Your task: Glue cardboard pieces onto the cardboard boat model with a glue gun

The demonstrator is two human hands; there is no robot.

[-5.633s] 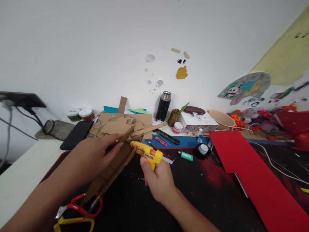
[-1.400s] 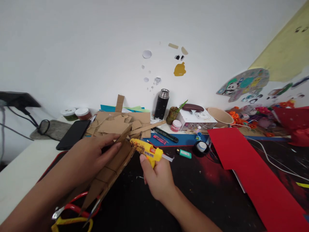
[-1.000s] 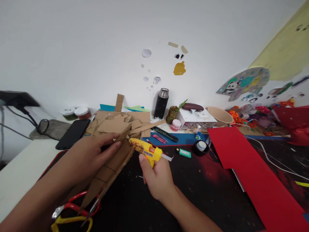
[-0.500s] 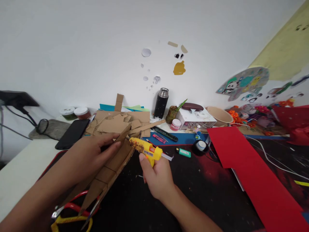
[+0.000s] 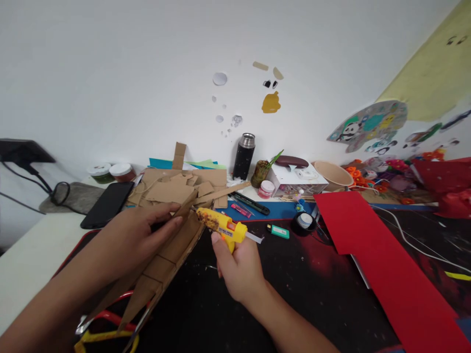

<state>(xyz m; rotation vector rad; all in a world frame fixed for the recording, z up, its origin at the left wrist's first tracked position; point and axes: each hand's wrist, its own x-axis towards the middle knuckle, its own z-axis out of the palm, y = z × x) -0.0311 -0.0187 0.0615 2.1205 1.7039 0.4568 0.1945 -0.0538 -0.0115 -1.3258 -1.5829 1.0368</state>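
Rising behind everything is a big white wall (image 5: 110, 73). Under the work lies a black mat (image 5: 338, 304), with a big red sheet (image 5: 382, 250) on its right side. Next comes the long brown cardboard (image 5: 162, 264), folded and slanting, left of the middle. Past its far end is a heap of cardboard scraps (image 5: 169, 191). The left hand (image 5: 136, 235) pinches a flap of the long brown cardboard between thumb and fingers. The right hand (image 5: 241, 269) is wrapped around the handle of a yellow glue gun (image 5: 222, 226). The gun's nose points left, right by the cardboard; I can't tell if it touches. A black phone (image 5: 106, 206) lies beyond the left arm. Red and yellow scissors (image 5: 99, 336) sit at the cardboard's near end, partly hidden. A dark flask (image 5: 243, 159) stands near the wall. Littlest is a green lighter (image 5: 279, 232), right of the glue gun.
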